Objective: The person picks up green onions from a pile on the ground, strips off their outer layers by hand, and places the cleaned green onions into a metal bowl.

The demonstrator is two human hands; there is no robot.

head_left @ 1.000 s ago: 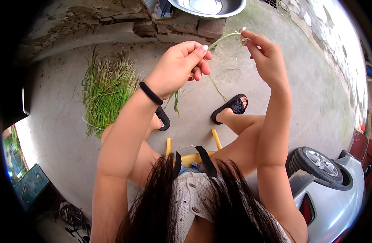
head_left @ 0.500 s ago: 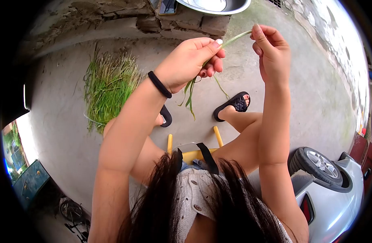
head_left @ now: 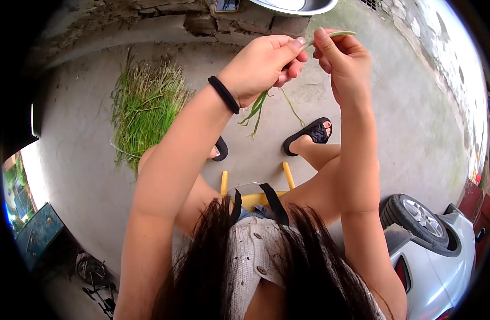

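My left hand (head_left: 269, 64) pinches a slim green stalk (head_left: 345, 33) between thumb and fingers. Thin green leaves (head_left: 257, 112) hang below this hand. Close beside it, my right hand (head_left: 343, 61) is closed on the same stalk, thumb against fingers, and the pale end sticks out past them to the right. Both hands are raised over the floor, almost touching. To their left, a large heap of long green stalks (head_left: 146, 106) with dry, brownish ends lies on the ground.
A metal basin (head_left: 322, 8) and a phone (head_left: 227, 5) sit on the brick ledge (head_left: 247, 24) ahead. One thin green strand (head_left: 293, 105) lies near my right sandal (head_left: 315, 132). A yellow stool (head_left: 255, 200) is beneath me. A silver toy-like car (head_left: 442, 272) with a tyre (head_left: 415, 221) stands at the right.
My hands have come closer together, the left moving up and right, the right moving slightly left. More of the stalk's pale end now shows beyond my right fingers.
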